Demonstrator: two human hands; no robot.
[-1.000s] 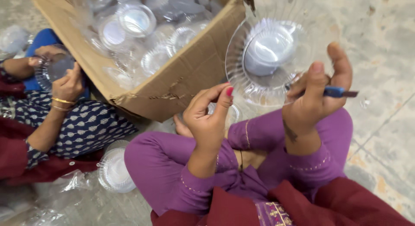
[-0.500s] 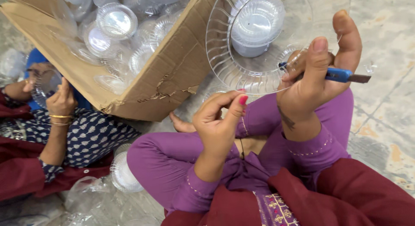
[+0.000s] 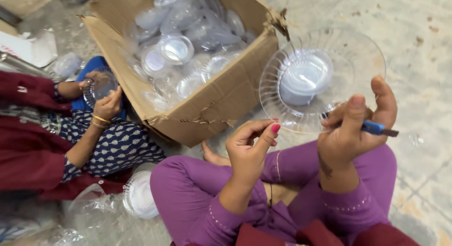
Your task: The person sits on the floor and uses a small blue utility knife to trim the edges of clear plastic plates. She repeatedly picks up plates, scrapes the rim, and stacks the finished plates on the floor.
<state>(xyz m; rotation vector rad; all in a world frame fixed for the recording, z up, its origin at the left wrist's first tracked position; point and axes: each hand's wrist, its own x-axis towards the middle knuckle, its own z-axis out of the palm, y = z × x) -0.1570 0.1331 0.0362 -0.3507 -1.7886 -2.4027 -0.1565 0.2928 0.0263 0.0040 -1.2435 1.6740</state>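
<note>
**Clear lid held up over a stone floor**

You sit cross-legged on a grey, speckled stone floor (image 3: 423,34), your purple-clad knees filling the lower middle of the frame.

Nearest the camera, your left hand (image 3: 252,145) hovers at lower centre with the fingers curled loosely inward and the thumb extended; nothing is visibly in it, though the fingertips are pinched close enough that you cannot rule out something very small. Just to its right, your right hand (image 3: 355,126) is clenched around a blue-handled tool (image 3: 376,128), whose long axis runs level, its dark tip pointing to the right edge of the frame.

Those same right fingers also pinch the lower rim of a clear ribbed plastic lid (image 3: 325,76), which rises up and left from the grip, tilted to face you. The right hand carries it; the left is near its lower-left rim but apart from it.

Beyond, in the upper centre, an open cardboard box (image 3: 221,104) holds more clear plastic pieces. A stack of similar lids (image 3: 139,196) lies at lower left. At far left, another person's hands (image 3: 106,97) hold a small clear piece.
</note>
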